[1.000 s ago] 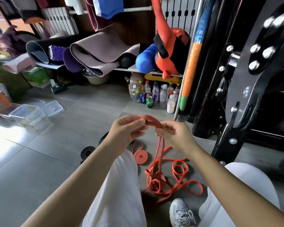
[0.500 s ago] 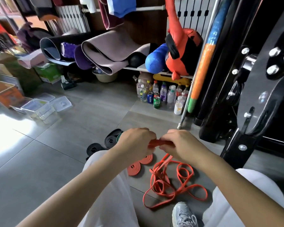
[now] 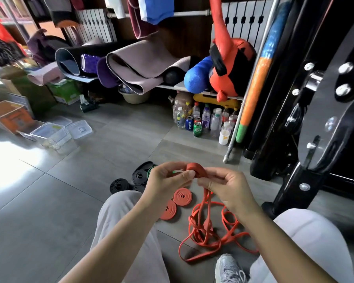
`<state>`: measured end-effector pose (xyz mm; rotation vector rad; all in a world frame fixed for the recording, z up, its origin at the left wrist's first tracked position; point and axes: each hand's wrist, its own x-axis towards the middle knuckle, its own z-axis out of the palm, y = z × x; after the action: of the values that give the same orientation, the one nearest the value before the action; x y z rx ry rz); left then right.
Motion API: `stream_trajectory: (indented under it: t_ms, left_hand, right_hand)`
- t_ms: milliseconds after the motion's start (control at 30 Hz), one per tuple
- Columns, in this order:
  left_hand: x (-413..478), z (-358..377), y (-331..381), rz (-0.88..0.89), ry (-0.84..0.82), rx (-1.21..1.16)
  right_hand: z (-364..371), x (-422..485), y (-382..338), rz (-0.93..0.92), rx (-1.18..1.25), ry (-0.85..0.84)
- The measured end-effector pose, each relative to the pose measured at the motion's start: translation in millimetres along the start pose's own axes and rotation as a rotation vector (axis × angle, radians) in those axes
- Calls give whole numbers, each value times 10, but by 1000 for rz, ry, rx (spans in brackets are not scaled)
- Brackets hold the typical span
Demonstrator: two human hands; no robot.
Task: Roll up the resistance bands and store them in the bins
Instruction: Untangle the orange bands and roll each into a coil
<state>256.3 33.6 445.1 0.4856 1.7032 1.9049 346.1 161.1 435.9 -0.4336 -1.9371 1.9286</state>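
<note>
Both hands hold an orange resistance band (image 3: pixel 207 231) in front of me. Its upper end is wound into a small roll (image 3: pixel 194 169). My left hand (image 3: pixel 167 181) pinches that roll from the left, and my right hand (image 3: pixel 226 185) pinches the band just below and to the right of it. The rest of the band hangs down into a loose tangle on the floor between my knees. Two rolled orange bands (image 3: pixel 182 196) lie on the floor under my hands. Several rolled black bands (image 3: pixel 139 176) lie to their left, and a green one is partly hidden behind my left hand.
Clear plastic bins (image 3: pixel 52 135) and lids (image 3: pixel 79 129) sit on the grey tile floor at the left. Bottles and cans (image 3: pixel 202 121) stand under a shelf of rolled mats (image 3: pixel 135 66). A black gym machine (image 3: pixel 307 129) fills the right side. My shoe (image 3: pixel 229 268) is at the bottom.
The flat end of the orange band has been wound into a small roll between my fingers. The view has shifted, showing more rolled bands on the floor.
</note>
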Motion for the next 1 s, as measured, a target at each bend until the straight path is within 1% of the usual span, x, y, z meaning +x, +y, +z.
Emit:
stream_trajectory:
  t_ms: [67, 100, 133, 167, 200, 267, 300, 333, 367, 400, 433, 500, 533, 600, 667, 733, 767, 800, 833, 900, 933, 967, 1000]
  left_hand:
    - [-14, 23, -47, -55, -23, -121]
    - [-19, 31, -62, -89, -44, -148]
    - [-24, 27, -61, -106, -61, -121]
    - [-25, 10, -50, -83, -72, -2]
    - [-14, -19, -37, -12, -89, 229]
    - [16, -66, -2, 239, -161, 862]
    - [25, -63, 26, 348, -201, 1092]
    - [27, -54, 66, 398, -222, 1201]
    - [26, -38, 108, 389, -218, 1202]
    - [24, -32, 140, 360, -189, 1141]
    - [30, -38, 156, 320, -150, 1035]
    - [42, -46, 163, 210, -96, 739]
    - [46, -45, 162, 167, -75, 583]
    - [36, -23, 136, 106, -58, 367]
    - [-2, 31, 83, 26, -96, 181]
    - [-43, 78, 26, -90, -136, -63]
    - [-45, 88, -2, -121, -138, -106]
    - [-40, 84, -15, -109, -127, -43]
    - [-26, 60, -20, -40, -115, 137]
    - [0, -14, 13, 188, -102, 709]
    - [8, -35, 43, 309, -123, 970]
    - [12, -39, 89, 388, -161, 1135]
    - [16, -35, 135, 413, -205, 1225]
  right_hand:
    - [-3, -11, 9, -36, -102, 17]
    - [-16, -16, 13, -65, -171, 14]
    - [-39, -22, 26, -102, -254, 4]
    - [-63, -27, 29, -136, -344, -5]
    - [-92, -18, 35, -165, -454, -18]
    - [-139, 2, 26, -209, -716, -96]
    - [-146, 12, 9, -226, -819, -138]
    - [-145, 21, -3, -236, -861, -165]
    - [-141, 27, -21, -241, -851, -167]
    - [-141, 30, -37, -234, -786, -145]
    - [-141, 24, -61, -204, -662, -114]
    - [-154, 14, -92, -134, -363, -86]
    - [-160, 9, -85, -122, -253, -87]
    - [-154, -4, -49, -158, -154, -66]
    - [-127, -25, -11, -205, -88, -28]
    - [-106, -34, 3, -217, -14, -9]
    - [-107, -32, 18, -212, -19, -6]
    - [-119, -27, 38, -209, -60, -6]
    - [-136, -25, 53, -208, -139, -10]
    - [-179, -8, 80, -209, -384, -37]
    - [-197, -4, 79, -215, -503, -71]
    - [-202, 0, 62, -228, -597, -113]
    - [-197, 1, 40, -242, -664, -156]
